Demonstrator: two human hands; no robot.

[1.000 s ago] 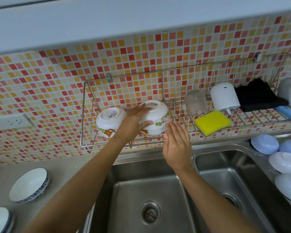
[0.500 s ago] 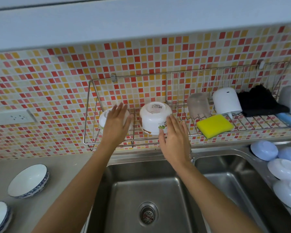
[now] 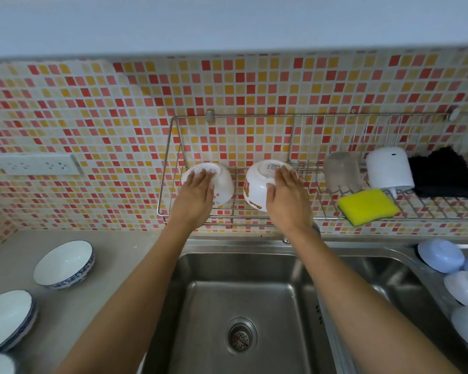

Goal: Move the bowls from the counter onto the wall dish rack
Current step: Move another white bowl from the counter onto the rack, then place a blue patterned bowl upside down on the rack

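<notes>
Two upturned white bowls, left bowl (image 3: 219,184) and right bowl (image 3: 257,184), are pressed flat by the open left hand (image 3: 193,197) and right hand (image 3: 287,199) at the wall dish rack's (image 3: 170,168) left end.

I see two bare arms coming up from the lower edge of my view; no sleeve covers either forearm as far back from the fingers as the frame shows; no watch, band or bracelet sits at either wrist. My left hand (image 3: 193,197) is ungloved, its fingers (image 3: 202,176) slim and ringless; my right hand (image 3: 287,197) is likewise ungloved, its fingers (image 3: 283,175) plain, with short nails; behind the knuckles, tendon ridges show faintly on both; I make out no marks or tattoos.
</notes>
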